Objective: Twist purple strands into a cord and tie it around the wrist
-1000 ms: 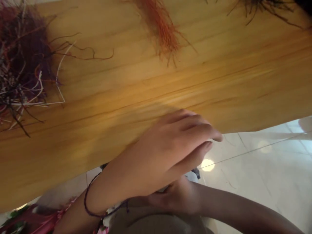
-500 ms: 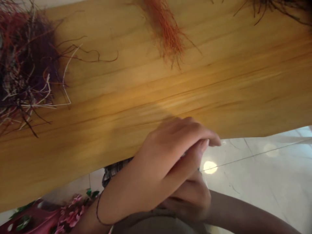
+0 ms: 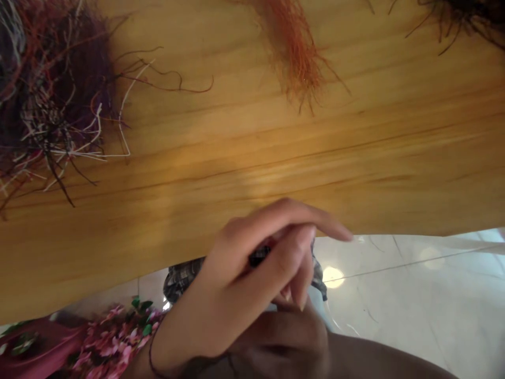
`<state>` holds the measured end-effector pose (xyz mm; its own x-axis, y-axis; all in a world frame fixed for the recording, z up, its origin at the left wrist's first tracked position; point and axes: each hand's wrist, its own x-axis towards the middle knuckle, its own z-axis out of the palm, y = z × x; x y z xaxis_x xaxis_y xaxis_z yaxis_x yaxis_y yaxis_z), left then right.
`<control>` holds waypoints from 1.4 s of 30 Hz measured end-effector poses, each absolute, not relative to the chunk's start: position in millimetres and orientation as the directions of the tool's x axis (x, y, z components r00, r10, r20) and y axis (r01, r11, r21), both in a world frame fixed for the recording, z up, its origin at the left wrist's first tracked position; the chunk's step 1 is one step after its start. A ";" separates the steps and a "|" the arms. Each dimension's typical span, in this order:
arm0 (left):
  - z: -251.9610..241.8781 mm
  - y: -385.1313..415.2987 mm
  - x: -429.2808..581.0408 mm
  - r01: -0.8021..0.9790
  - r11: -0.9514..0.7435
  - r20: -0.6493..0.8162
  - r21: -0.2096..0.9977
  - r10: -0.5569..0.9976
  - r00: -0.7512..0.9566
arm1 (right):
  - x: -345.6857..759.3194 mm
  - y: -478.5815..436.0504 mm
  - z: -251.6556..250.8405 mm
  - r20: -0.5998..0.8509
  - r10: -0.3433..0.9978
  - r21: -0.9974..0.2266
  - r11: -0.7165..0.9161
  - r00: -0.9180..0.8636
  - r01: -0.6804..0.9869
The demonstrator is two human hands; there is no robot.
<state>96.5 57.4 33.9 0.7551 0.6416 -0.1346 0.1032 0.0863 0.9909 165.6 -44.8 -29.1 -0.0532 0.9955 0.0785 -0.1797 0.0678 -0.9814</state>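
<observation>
My left hand (image 3: 248,279), with a thin dark cord round its wrist, is over the table's near edge. Its thumb presses toward the curled fingers while the index finger points out to the right. Anything pinched there is too small or hidden to make out. Below it, close to my body, my right hand (image 3: 292,337) is curled closed and blurred, partly covered by the left. What it holds, if anything, does not show. A bundle of orange fibres (image 3: 298,50) lies on the wooden table (image 3: 221,142), beyond both hands.
A tangled heap of purple, red, white and dark fibres (image 3: 59,89) covers the table's far left. Dark fibres (image 3: 469,18) lie at the upper right. Pink artificial flowers (image 3: 114,342) are at the lower left, beside the table edge. Pale floor tiles (image 3: 414,295) show at right.
My left hand has moved slightly left and its fingers have parted more from the right hand. The right hand has dropped lower toward my body. The view has shifted a little.
</observation>
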 end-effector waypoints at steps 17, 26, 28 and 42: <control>27.1 72.4 97.6 -0.187 0.320 -0.097 0.929 0.696 0.712 | 163.4 -31.1 -30.8 -0.252 0.940 -0.563 -0.334 -0.228 -0.756; 25.9 72.5 97.9 -0.246 0.330 -0.068 0.911 0.710 0.701 | 155.0 -26.3 -34.6 -0.293 0.901 -0.417 -0.421 -0.319 -0.806; 25.7 73.4 98.3 -0.262 0.342 -0.067 0.902 0.712 0.699 | 151.4 -24.4 -34.1 -0.310 0.898 -0.397 -0.421 -0.312 -0.816; 19.5 80.2 99.3 -0.416 0.458 -0.045 0.785 0.713 0.700 | 140.6 -26.7 -36.8 -0.450 0.860 -0.350 -0.420 -0.243 -0.838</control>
